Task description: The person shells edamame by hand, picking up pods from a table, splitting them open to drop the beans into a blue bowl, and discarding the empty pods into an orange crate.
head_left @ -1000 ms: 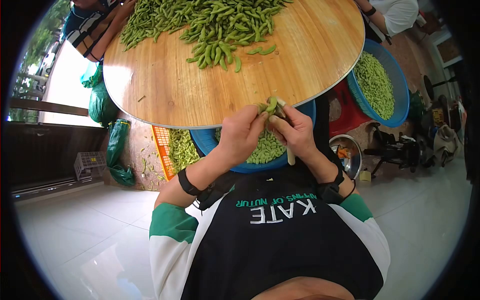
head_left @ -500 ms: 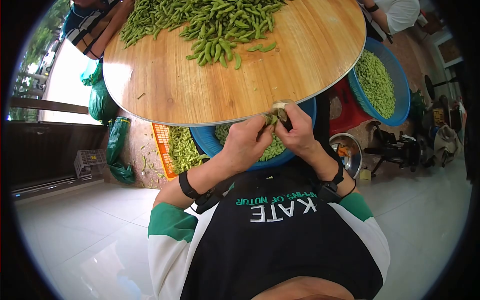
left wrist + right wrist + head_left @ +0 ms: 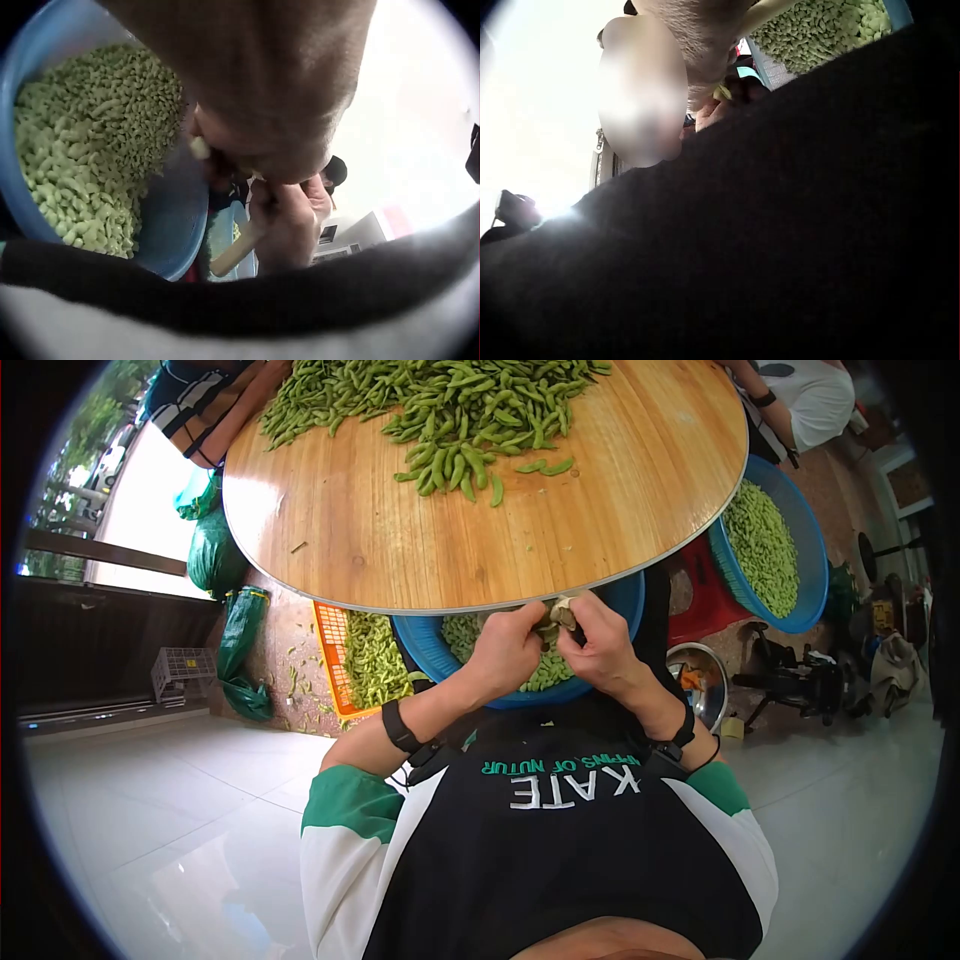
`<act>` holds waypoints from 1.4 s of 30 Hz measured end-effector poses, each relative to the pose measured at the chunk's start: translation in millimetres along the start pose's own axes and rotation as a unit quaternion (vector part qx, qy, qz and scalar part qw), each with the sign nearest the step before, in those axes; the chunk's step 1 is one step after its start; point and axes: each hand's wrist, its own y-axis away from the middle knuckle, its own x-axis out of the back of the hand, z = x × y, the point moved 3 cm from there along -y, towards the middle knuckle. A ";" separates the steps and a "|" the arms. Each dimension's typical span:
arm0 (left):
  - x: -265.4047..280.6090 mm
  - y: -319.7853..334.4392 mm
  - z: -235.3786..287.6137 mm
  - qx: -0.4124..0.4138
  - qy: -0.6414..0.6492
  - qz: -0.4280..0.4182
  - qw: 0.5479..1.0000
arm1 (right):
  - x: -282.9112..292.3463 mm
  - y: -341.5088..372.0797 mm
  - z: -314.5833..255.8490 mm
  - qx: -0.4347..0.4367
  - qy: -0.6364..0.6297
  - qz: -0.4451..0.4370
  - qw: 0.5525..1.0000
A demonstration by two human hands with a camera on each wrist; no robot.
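In the head view my left hand (image 3: 506, 650) and right hand (image 3: 606, 646) meet over the blue basket (image 3: 428, 650), just below the table edge. Between the fingertips is a small greenish-brown pod (image 3: 548, 624), mostly hidden, pinched by the left thumb and finger. The right hand (image 3: 289, 225) curls round a pale stick (image 3: 238, 253), which sticks out below it in the left wrist view. A pale bean (image 3: 199, 147) shows at the left fingers. Shelled beans (image 3: 97, 150) lie in the basket. The right wrist view is largely covered by dark cloth.
Green pods (image 3: 450, 410) are heaped on the round wooden table (image 3: 400, 550). An orange crate (image 3: 332, 660) of pods or husks stands beside the basket. At right are another blue basket (image 3: 815, 575) of beans, a red stool (image 3: 702, 600) and a metal bowl (image 3: 712, 690). Other people sit across the table.
The head view has shifted slightly. Both hands have drawn a little down from the table edge, still together; the green pod that stood up between the fingers is now mostly out of sight.
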 end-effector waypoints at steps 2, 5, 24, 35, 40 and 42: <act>3.0 6.1 3.3 -0.028 0.016 0.006 0.999 | 7.4 2.0 5.5 -0.046 -0.011 -0.001 0.999; 6.4 19.9 15.5 -0.039 0.063 -0.003 0.997 | 11.3 5.1 8.4 -0.101 -0.021 -0.010 0.995; 152.4 -105.6 -8.6 -0.036 -0.316 0.225 0.921 | -3.8 3.9 2.3 -0.251 -0.226 -0.167 0.926; 161.3 -83.4 -38.1 -0.119 -0.401 0.314 0.852 | -6.6 7.2 1.1 -0.314 -0.370 -0.195 0.852; 117.4 -42.8 20.4 0.016 0.102 0.134 0.986 | -1.9 -12.2 -7.8 -0.286 -0.488 -0.139 0.813; 91.8 -30.7 27.1 0.063 0.267 0.042 0.961 | 1.4 -20.0 -9.6 -0.280 -0.538 -0.094 0.790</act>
